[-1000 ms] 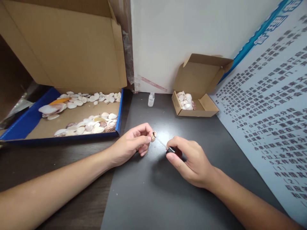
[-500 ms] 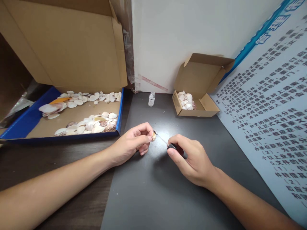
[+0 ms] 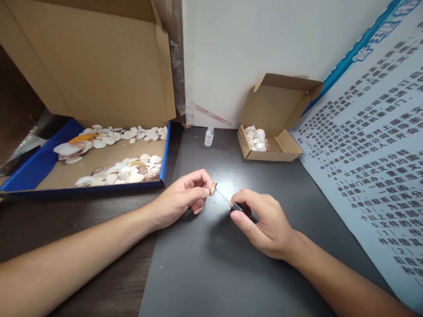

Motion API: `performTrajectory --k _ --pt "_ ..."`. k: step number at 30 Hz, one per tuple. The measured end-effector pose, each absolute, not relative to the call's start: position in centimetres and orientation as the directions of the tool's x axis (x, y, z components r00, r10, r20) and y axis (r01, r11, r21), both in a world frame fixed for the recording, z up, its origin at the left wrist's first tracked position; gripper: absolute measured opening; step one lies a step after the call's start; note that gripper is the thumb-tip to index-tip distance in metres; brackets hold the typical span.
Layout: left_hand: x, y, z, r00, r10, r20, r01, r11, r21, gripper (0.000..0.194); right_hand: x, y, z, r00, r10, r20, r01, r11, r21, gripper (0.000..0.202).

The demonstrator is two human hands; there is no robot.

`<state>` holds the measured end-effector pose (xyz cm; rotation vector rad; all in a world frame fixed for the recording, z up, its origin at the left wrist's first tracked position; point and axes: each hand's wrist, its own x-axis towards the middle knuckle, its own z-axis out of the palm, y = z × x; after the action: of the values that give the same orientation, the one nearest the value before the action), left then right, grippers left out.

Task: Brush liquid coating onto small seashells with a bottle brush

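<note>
Between the thumb and fingers of my left hand is a small brownish-orange shell, held up over the dark grey mat. My right hand grips the black cap of a thin-stemmed applicator brush. Its dark tip meets the shell's edge on the right side. Beyond both hands stands a small clear glass bottle with a white label, uncapped and upright on the mat.
On the left lies a blue-edged cardboard box, lid raised, with many shells inside. A smaller open carton at the back right holds white shells. A printed sheet slants along the right; a white panel stands behind.
The applicator tip has shifted slightly downward along the shell, and my right hand has dropped a little. The shell is turned slightly. Bottle and boxes stay put.
</note>
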<state>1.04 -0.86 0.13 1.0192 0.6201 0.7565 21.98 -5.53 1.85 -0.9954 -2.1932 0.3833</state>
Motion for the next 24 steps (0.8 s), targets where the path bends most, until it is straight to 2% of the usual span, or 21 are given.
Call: performTrajectory --k 2,6,12,16,21,24 --pt "1.03 -0.88 0.07 0.594 0.797 -0.11 -0.264 0.322 0.909 0.012 21.99 -5.52 1.86 -0.493 0.735 0.466 0.525 0.678 -0.515 0.018" --pt "0.98 -0.86 -0.02 0.599 0.795 -0.101 -0.272 0.32 0.908 0.013 21.97 -5.31 1.84 -0.419 0.798 0.432 0.623 0.599 -0.502 0.017" --pt "1.01 -0.81 -0.01 0.584 0.804 -0.113 -0.254 0.313 0.915 0.009 21.88 -5.24 1.75 -0.515 0.725 0.457 0.498 0.687 -0.53 0.015" --pt "1.05 -0.82 0.01 0.596 0.796 -0.106 -0.266 0.32 0.909 0.012 21.97 -5.26 1.73 -0.423 0.782 0.457 0.598 0.62 -0.508 0.015" --pt "1.01 -0.92 0.08 0.583 0.803 -0.123 -0.26 0.328 0.908 0.011 22.02 -5.38 1.79 -0.503 0.724 0.473 0.501 0.69 -0.522 0.016" --pt "0.99 -0.9 0.09 0.589 0.799 -0.118 -0.261 0.327 0.908 0.012 22.02 -5.39 1.81 -0.452 0.759 0.468 0.557 0.65 -0.517 0.015"
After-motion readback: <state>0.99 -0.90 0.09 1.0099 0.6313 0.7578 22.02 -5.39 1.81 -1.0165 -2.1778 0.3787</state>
